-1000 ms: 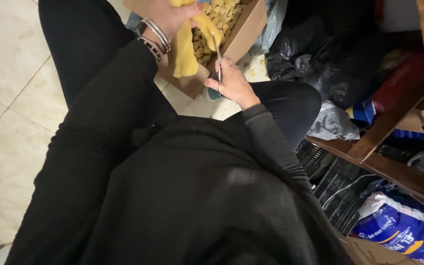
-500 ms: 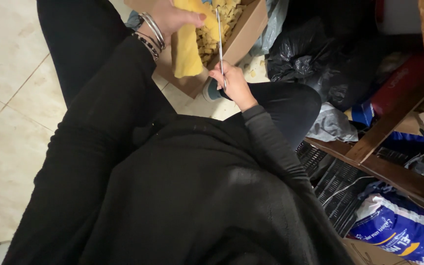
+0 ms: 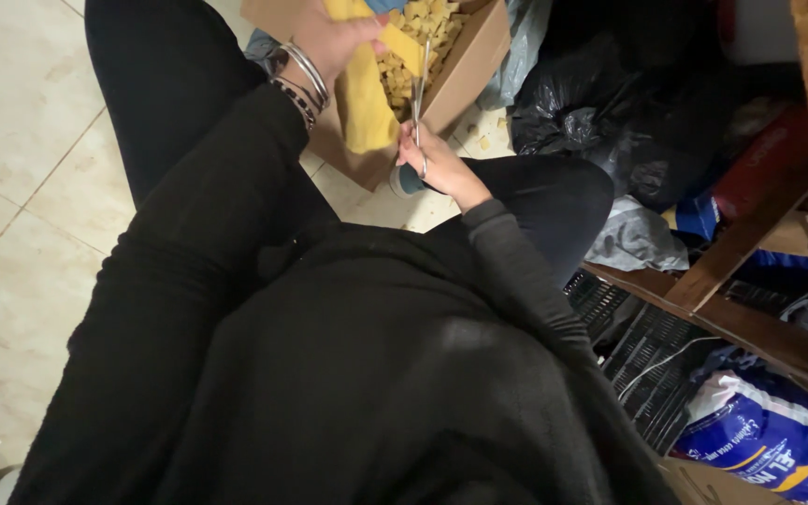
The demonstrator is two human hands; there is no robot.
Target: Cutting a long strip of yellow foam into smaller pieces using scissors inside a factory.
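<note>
While the person sits over a tiled floor (image 3: 11, 187), a yellow cloth (image 3: 365, 103) is gripped at its top by the left hand (image 3: 334, 37), fingers closed round it; bangles (image 3: 301, 79) are worn at that wrist. Scissors (image 3: 419, 89) are held upright in the right hand (image 3: 441, 168), fingers curled thru the handles, blades just beside the cloth's rt edge. Cloth hangs over a cardboard box (image 3: 465, 70) w/ small yellow pieces (image 3: 423, 23) in it. Black bags (image 3: 610, 103) are piled nearby.
</note>
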